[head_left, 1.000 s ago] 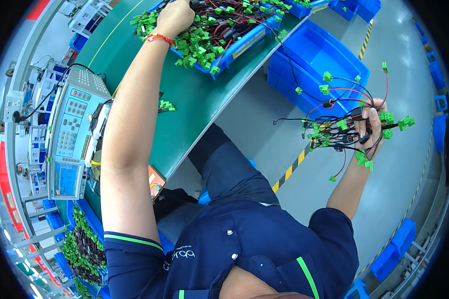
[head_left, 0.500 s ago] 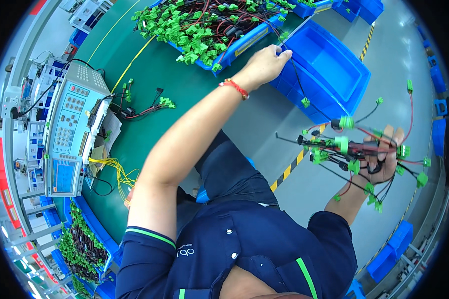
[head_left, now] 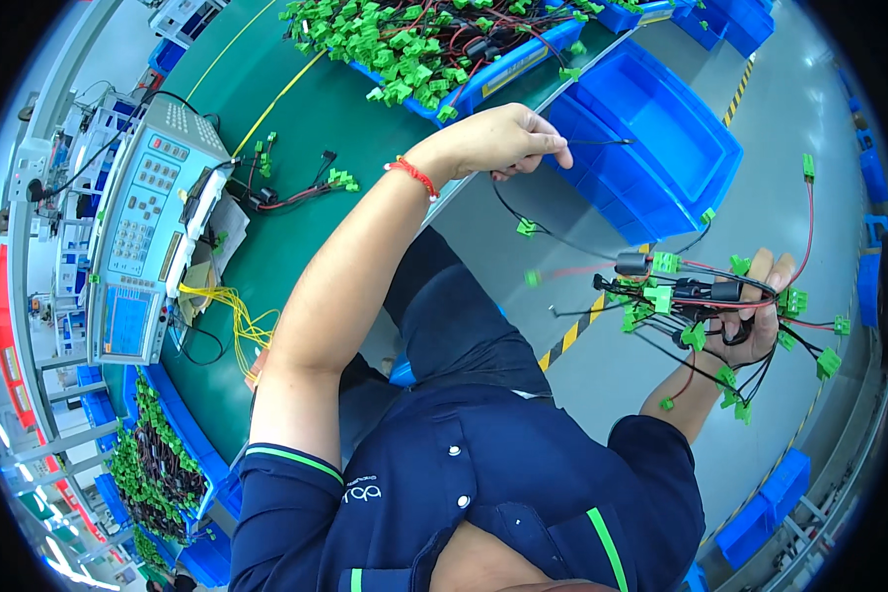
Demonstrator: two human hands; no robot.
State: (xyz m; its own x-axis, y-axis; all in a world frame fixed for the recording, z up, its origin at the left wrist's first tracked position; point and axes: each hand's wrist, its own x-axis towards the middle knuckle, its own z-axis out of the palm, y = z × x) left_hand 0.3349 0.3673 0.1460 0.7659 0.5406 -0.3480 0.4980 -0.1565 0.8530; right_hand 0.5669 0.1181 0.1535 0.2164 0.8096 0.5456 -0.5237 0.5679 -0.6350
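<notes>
My left hand point(head_left: 511, 141), with a red bracelet at the wrist, is closed in a pinch on a thin black wire point(head_left: 602, 142). One end of that wire sticks out past the fingertips over the blue bin point(head_left: 656, 128). Below the hand, a wire with a green connector point(head_left: 526, 228) loops toward the bundle on the right. My right hand point(head_left: 755, 321) is wrapped around a bundle of wire harnesses point(head_left: 696, 293). It has red and black wires, black cylindrical sleeves and green connectors that fan out on both sides.
A blue bin heaped with green-connector harnesses point(head_left: 508, 84) stands on the green table point(head_left: 306, 118). Left are a test instrument point(head_left: 143, 237), yellow wires point(head_left: 229, 311) and loose harnesses point(head_left: 286, 197). Skin beside the yellow wires looks like another person's fingers point(head_left: 258, 367). Another filled bin point(head_left: 178, 414) stands lower left.
My left hand has moved left and slightly nearer, drawing the black wire along. The bundle in my right hand has stayed almost in place, while some connectors on it have swung.
</notes>
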